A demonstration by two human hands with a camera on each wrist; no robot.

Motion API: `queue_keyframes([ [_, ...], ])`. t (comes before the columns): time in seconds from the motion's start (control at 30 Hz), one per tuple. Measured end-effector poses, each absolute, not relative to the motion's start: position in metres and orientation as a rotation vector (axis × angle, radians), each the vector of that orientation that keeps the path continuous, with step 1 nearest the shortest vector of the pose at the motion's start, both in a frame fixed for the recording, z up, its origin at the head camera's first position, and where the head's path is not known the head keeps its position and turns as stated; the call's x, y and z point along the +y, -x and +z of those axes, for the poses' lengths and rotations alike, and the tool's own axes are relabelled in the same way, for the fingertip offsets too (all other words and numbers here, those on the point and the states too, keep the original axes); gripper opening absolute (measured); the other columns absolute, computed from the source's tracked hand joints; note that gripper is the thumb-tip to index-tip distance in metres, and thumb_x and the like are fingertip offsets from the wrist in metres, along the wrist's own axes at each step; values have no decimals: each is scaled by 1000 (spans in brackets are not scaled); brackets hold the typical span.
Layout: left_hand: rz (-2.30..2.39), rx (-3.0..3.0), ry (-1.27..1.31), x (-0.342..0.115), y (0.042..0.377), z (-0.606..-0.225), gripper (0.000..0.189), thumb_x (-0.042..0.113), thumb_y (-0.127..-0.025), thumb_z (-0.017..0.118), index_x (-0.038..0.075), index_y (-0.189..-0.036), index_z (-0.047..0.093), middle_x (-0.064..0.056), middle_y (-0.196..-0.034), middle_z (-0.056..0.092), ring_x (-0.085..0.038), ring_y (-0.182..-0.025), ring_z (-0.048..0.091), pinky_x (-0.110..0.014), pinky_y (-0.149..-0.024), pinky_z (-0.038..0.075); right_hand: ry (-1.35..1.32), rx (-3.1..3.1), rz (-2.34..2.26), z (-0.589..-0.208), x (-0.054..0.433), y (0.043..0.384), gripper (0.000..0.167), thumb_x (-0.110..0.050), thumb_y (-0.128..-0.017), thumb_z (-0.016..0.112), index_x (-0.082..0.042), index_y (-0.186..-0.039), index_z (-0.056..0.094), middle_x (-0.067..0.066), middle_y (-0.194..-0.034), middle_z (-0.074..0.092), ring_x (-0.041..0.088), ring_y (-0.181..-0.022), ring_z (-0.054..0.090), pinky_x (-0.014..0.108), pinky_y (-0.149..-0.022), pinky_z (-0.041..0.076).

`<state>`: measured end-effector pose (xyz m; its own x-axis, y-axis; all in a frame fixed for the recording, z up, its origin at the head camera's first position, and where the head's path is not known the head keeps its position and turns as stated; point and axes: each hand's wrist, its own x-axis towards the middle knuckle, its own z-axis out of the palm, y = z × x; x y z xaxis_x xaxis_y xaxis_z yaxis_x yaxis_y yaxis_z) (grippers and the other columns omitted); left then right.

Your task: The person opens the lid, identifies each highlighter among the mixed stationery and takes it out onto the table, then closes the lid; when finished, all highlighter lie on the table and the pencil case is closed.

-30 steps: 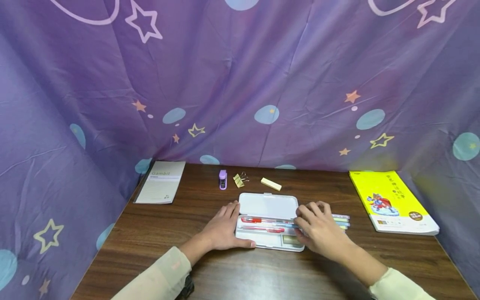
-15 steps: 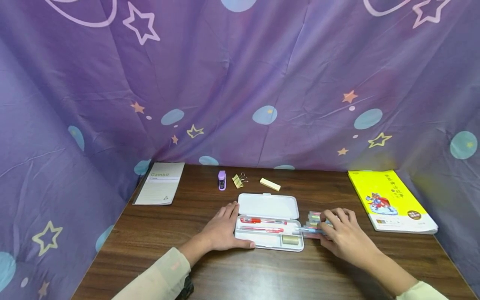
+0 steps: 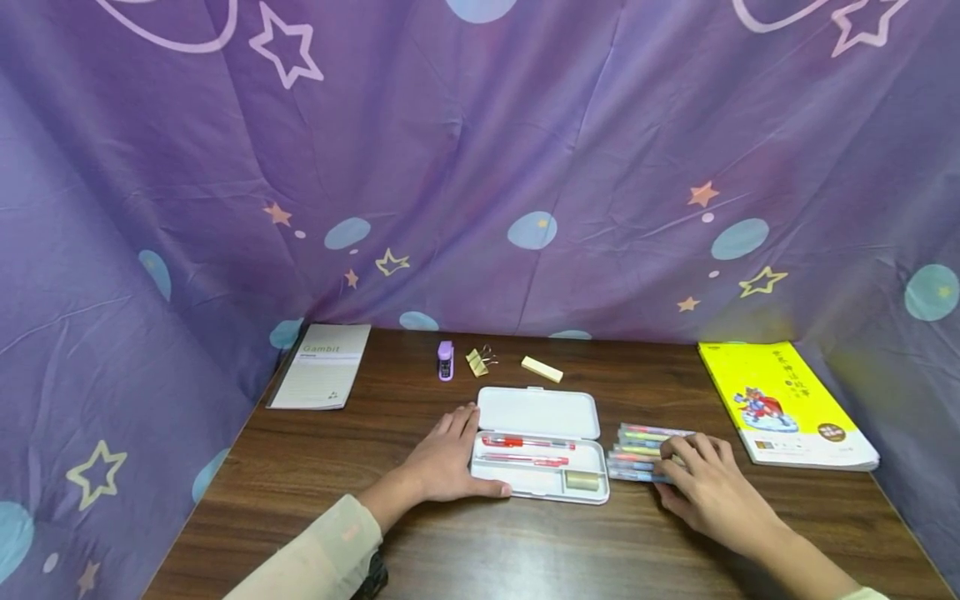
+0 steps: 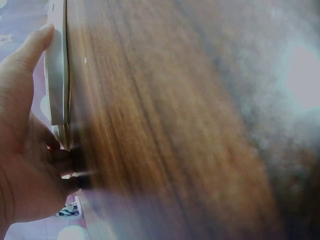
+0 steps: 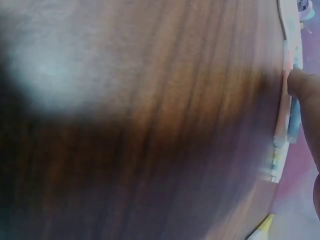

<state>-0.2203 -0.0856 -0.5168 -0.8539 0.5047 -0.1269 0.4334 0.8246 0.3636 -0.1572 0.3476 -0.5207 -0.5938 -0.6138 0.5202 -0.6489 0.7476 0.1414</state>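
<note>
A white pencil case [image 3: 517,485] lies with its lid [image 3: 537,412] raised back. Inside are a red gel pen [image 3: 528,442], a slimmer red pen [image 3: 525,459] and, in a small compartment, an olive block [image 3: 582,480]. My left hand [image 3: 442,458] holds the case at its left end, thumb along the front edge and fingers by the lid's corner. Just right of the case lie several colored pens [image 3: 637,454], side by side. My right hand [image 3: 701,487] covers their right ends, its thumb on a blue pen [image 5: 295,120] in the right wrist view.
Behind the case stand a purple stapler [image 3: 446,361], binder clips [image 3: 477,362] and a pale yellow bar [image 3: 542,368]. A notebook [image 3: 321,367] lies back left, a yellow book [image 3: 783,404] at right. A purple curtain [image 3: 480,167] closes off the back and sides.
My right hand has moved right, out of the pencil case, bringing the colored pens onto the table beside it. The left hand keeps its place on the case.
</note>
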Motion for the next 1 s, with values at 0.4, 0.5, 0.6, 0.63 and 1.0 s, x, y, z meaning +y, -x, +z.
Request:
queue_keyframes([
  [0.4, 484, 2782, -724, -85, 220, -516, 144, 96, -82, 64, 2, -177, 12, -19, -186, 18, -35, -173, 21, -49, -142, 22, -940, -2412, 70, -527, 349, 152, 67, -56, -117, 25, -17, -97, 76, 1, -110, 61, 28, -103, 54, 61, -83, 47],
  [0.5, 479, 2779, -724, -85, 220, -516, 144, 96, -82, 64, 2, -177, 12, -19, -186, 18, -35, -173, 21, -49, -142, 22, -938, -2423, 63, -527, 349, 151, 68, -56, -116, 24, -18, -97, 76, 0, -111, 60, 27, -103, 54, 61, -84, 47],
  [0.6, 482, 2779, -725, -85, 219, -515, 143, 96, -82, 64, 2, -177, 13, -19, -186, 18, -35, -172, 21, -49, -142, 22, -933, -2430, 66, -527, 349, 151, 68, -56, -116, 24, -17, -97, 76, 1, -110, 60, 27, -103, 54, 61, -85, 47],
  [0.63, 484, 2779, -726, -85, 219, -514, 143, 95, -83, 65, 2, -177, 13, -19, -186, 18, -35, -172, 21, -49, -142, 22, -933, -2431, 68, -527, 349, 150, 68, -56, -116, 24, -17, -97, 77, 1, -110, 60, 28, -103, 54, 61, -85, 47],
  [1.0, 477, 2780, -724, -85, 220, -515, 142, 95, -83, 65, 2, -177, 12, -19, -186, 18, -35, -173, 20, -50, -142, 22, -938, -2412, 103, -526, 349, 152, 65, -58, -116, 29, -18, -97, 77, 1, -110, 61, 27, -102, 54, 60, -83, 47],
])
